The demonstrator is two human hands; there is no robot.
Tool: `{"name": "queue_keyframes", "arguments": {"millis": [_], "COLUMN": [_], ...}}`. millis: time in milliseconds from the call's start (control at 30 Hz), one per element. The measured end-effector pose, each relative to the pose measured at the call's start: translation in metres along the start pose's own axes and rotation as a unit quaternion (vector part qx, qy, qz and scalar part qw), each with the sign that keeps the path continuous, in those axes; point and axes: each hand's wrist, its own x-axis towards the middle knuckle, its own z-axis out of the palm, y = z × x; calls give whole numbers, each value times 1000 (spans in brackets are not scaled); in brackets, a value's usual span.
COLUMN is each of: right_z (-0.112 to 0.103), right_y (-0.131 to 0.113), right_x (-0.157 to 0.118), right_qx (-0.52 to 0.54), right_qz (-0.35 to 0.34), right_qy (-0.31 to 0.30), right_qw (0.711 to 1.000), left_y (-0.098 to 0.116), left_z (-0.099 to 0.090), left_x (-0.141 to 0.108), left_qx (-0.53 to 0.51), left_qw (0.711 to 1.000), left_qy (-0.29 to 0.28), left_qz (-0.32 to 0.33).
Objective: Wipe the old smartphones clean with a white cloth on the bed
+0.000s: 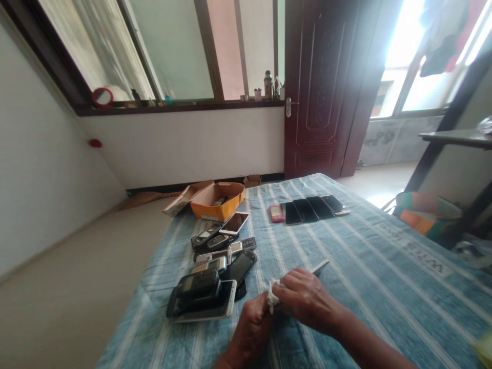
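Note:
My right hand (309,302) is closed on a crumpled white tissue (272,297), its fingers bent over a thin phone. Only a slim pale edge of that phone (320,266) sticks out beyond the knuckles; its faces are hidden. Close beside it, my left hand (251,325) is curled shut at the phone's near end, with its fingertips mostly out of sight. Left of my hands lies a heap of old phones, among them a white-edged phone (226,302) beneath a black phone (198,284). A white phone with a dark screen (234,223) lies at the heap's far end.
An open orange box (219,207) with something inside stands at the bed's far left edge. Several dark phones (307,209) lie in a row beside a pink item (277,213). Everything rests on a blue striped sheet (361,287). A brown door (323,87) stands beyond.

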Motion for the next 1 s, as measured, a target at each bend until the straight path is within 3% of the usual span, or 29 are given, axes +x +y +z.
{"name": "queue_keyframes", "arguments": {"millis": [400,767,1000], "right_z": [-22,-9,-12], "right_y": [-6,-1,10], "right_x": [5,5,2], "right_qx": [75,102,98], "right_qz": [30,-13,-6], "right_qy": [-65,-23,-22], "right_qw": [995,994,995], "left_y": [2,-5,-3], "left_z": [-1,-1,-2], "left_x": [2,2,4], "left_qx": [26,11,30], "left_qw": [999,999,999], "left_qy": [18,22,12], "left_qz": [34,24,7]}}
